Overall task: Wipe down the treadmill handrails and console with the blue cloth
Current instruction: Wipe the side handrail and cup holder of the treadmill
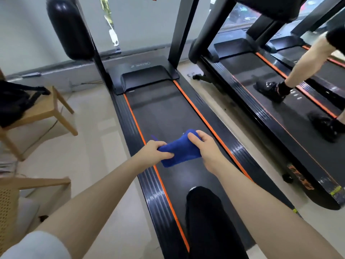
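the blue cloth (180, 149) is a soft, nappy fabric bunched into a thick, rumpled roll, deep royal blue with darker folds, and a thin loose strand sticks up at its far left end. it is held in the air between both hands, above the near part of the treadmill (168, 113) belt. the left hand (155, 151) is curled round the cloth's left end, fingers closed over the fabric. the right hand (204, 146) grips the right end, thumb pressed on top and fingers wrapped beneath.

the belt is matte dark grey with a fine grain, bordered by two bright orange stripes and glossy black ribbed side rails. a smooth black motor cover sits at the far end, with two flat dark uprights rising from it. a rounded black handrail end (69, 28) shows at the far left. the floor is pale, polished tile. at the left stands a light wooden chair (46, 109) holding a black bag (13, 101). on the right treadmill (280, 101), a person's legs in black shoes stand on the belt.
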A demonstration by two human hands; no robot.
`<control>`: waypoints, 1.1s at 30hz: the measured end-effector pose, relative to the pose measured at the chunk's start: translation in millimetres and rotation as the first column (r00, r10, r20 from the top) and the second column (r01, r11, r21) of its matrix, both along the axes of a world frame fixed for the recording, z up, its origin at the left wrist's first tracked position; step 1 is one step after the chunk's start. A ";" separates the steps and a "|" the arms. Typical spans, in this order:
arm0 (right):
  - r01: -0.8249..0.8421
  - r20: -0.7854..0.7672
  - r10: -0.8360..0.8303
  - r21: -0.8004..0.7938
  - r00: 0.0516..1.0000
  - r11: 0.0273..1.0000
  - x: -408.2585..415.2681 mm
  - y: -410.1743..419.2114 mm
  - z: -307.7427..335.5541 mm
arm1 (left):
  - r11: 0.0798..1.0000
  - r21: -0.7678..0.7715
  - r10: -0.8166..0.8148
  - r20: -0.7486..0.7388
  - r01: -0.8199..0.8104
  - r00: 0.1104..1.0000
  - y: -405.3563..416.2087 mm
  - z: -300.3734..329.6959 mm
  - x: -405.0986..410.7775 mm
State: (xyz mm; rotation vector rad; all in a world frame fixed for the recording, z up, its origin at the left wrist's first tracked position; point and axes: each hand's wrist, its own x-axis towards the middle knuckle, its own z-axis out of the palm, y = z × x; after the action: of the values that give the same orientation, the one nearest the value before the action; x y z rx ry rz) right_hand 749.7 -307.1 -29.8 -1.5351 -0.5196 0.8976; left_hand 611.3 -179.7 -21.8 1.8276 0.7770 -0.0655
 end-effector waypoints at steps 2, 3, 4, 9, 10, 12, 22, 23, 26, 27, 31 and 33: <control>-0.088 -0.038 0.089 0.016 0.995 0.996 32.2 29.8 4.4 | 0.995 -0.067 0.078 0.025 -0.076 0.997 21.4 5.5 21.8; -0.133 -0.066 0.135 0.028 0.989 0.991 49.3 45.9 8.9 | 0.985 -0.131 0.119 0.045 -0.112 0.992 31.3 11.0 31.2; -0.179 -0.101 0.183 0.040 0.978 0.983 66.4 62.8 16.4 | 0.964 -0.211 0.176 0.047 -0.163 0.983 42.6 16.4 40.5; -0.468 -0.179 0.462 0.009 0.869 0.884 128.9 143.0 90.7 | 0.835 -0.384 0.429 0.009 -0.393 0.903 80.0 82.6 81.8; -0.515 -0.170 0.506 -0.005 0.845 0.857 135.5 155.3 109.4 | 0.834 -0.364 0.452 0.019 -0.415 0.892 84.1 98.1 89.0; -0.592 -0.194 0.579 -0.008 0.792 0.806 142.5 174.2 143.3 | 0.816 -0.354 0.505 0.047 -0.458 0.862 88.5 129.6 100.8; -0.807 -0.255 0.773 -0.060 0.581 0.587 119.6 260.8 247.9 | 0.717 0.252 0.670 0.006 -0.650 0.742 121.9 240.1 70.9; -0.812 -0.251 0.777 -0.083 0.578 0.577 113.7 271.6 251.1 | 0.604 0.359 0.738 0.084 -0.711 0.669 125.5 245.6 65.3; -0.798 -0.234 0.765 -0.095 0.600 0.596 96.5 300.6 257.6 | 0.242 0.518 0.832 0.326 -0.821 0.450 143.1 256.3 42.5; -0.776 -0.186 0.755 -0.087 0.629 0.625 91.7 310.5 259.3 | 0.189 0.547 0.845 0.333 -0.815 0.419 152.7 257.0 35.0; -0.721 0.301 0.709 -0.092 0.638 0.687 79.1 351.8 270.9 | 0.294 0.507 0.905 0.124 -0.810 0.406 198.5 249.2 23.2; -0.724 0.552 0.658 -0.135 0.512 0.676 75.4 377.4 277.3 | 0.385 0.426 0.879 0.100 -0.819 0.466 217.5 248.9 24.9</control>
State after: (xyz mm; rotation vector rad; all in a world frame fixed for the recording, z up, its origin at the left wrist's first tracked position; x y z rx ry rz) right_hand 825.1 70.3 247.5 -1.4706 -1.7079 0.9618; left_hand 636.2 37.8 227.1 1.5705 1.9066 0.7283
